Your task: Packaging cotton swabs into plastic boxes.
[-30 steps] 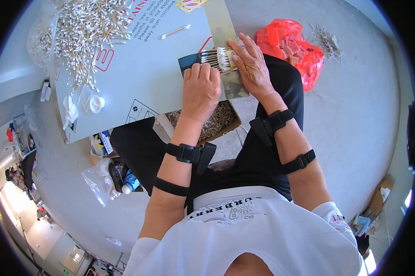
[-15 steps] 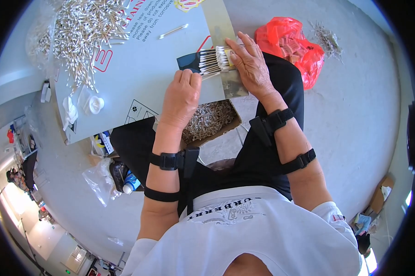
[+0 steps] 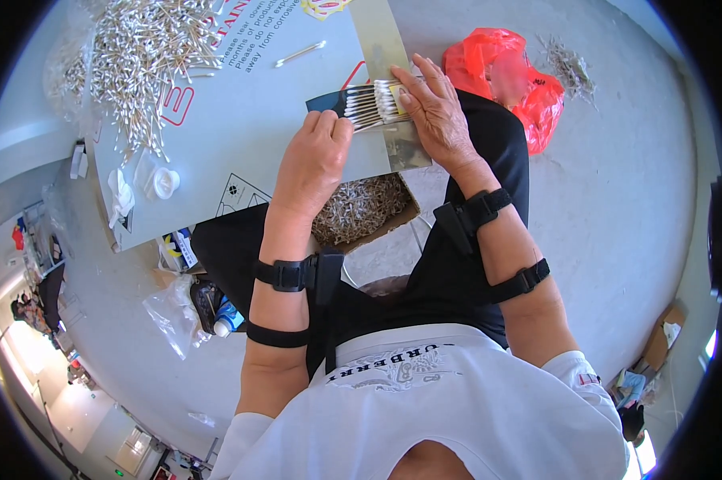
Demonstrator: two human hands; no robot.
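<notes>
A row of cotton swabs (image 3: 362, 107) lies side by side near the table's right edge, over a dark flat piece (image 3: 326, 102). My right hand (image 3: 433, 112) rests flat at the right end of the row, with its fingers stretched out. At the row's left end, my left hand (image 3: 316, 154) is closed with the fingertips pressed together. Whatever it pinches is hidden behind the fingers. One loose swab (image 3: 301, 54) lies farther up on the table.
A large heap of cotton swabs (image 3: 149, 60) covers the table's far left, with a small white round container (image 3: 166, 183) below it. Under the table edge stands a cardboard box (image 3: 411, 210) full of swabs. A red plastic bag (image 3: 543, 120) lies on the floor at right.
My left hand and forearm have shifted slightly left, with the fingertips a little farther up along the row's left end. The right hand stays in place.
</notes>
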